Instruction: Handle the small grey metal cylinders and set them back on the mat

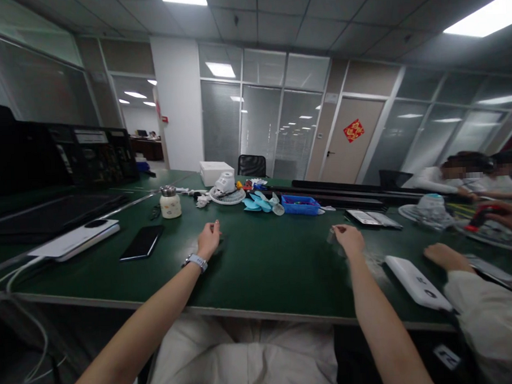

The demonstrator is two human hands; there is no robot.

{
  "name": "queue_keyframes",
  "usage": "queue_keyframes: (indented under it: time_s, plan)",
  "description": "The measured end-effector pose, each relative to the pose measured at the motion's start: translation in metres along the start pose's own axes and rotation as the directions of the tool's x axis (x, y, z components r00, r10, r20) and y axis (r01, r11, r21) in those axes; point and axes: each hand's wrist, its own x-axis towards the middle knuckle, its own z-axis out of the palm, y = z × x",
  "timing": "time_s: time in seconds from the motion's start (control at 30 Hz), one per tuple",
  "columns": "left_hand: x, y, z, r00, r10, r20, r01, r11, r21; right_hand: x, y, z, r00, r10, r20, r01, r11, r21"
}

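Observation:
My left hand (pixel 209 241), with a watch (pixel 195 262) on its wrist, is raised over the table's near half. Its fingers are pinched together, and what they hold, if anything, is too small to tell. My right hand (pixel 349 239) is closed too, further right over the green table (pixel 268 271). At its fingertips shows a small greyish see-through piece (pixel 330 236), blurred, whose kind I cannot make out. Beyond my hands lie light blue fan blades (pixel 257 202), a blue basket (pixel 300 205) with small things inside, and a white fan part with a round grille (pixel 227 194).
To the left are a black phone (pixel 142 243), a cream bottle (pixel 170 203) and a white flat device (pixel 77 239) with cables. At right lies a white power bank (pixel 416 282), beside a co-worker's arm (pixel 477 307). Another hand there holds a red tool (pixel 482 218). A white box (pixel 216 173) stands behind.

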Motion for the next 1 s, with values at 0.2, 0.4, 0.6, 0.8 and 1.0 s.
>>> queue_keyframes:
  time_s: [0.2, 0.4, 0.6, 0.8, 1.0]
  plan:
    - [-0.001, -0.003, 0.001, 1.000, 0.022, 0.002, -0.022, 1.000, -0.019, 0.007, 0.007, 0.007, 0.998, 0.031, 0.050, -0.032, 0.999, 0.022]
    - [0.002, -0.006, 0.003, 1.000, 0.030, 0.003, -0.030, 1.000, -0.003, 0.009, 0.020, 0.012, 0.998, 0.019, 0.067, -0.023, 0.997, 0.067]
    - [0.002, -0.007, 0.005, 0.999, 0.031, 0.012, -0.031, 1.000, 0.002, -0.009, 0.045, 0.001, 0.987, 0.018, 0.161, -0.010, 0.999, -0.050]
    - [0.001, -0.007, 0.007, 1.000, 0.018, 0.005, -0.018, 1.000, -0.023, -0.023, 0.036, 0.000, 0.988, 0.002, 0.153, 0.009, 0.998, -0.069]
    - [-0.008, 0.001, 0.011, 0.966, 0.248, 0.074, -0.231, 0.955, -0.187, -0.073, -0.056, 0.044, 0.865, -0.434, 0.252, 0.228, 0.787, 0.573]
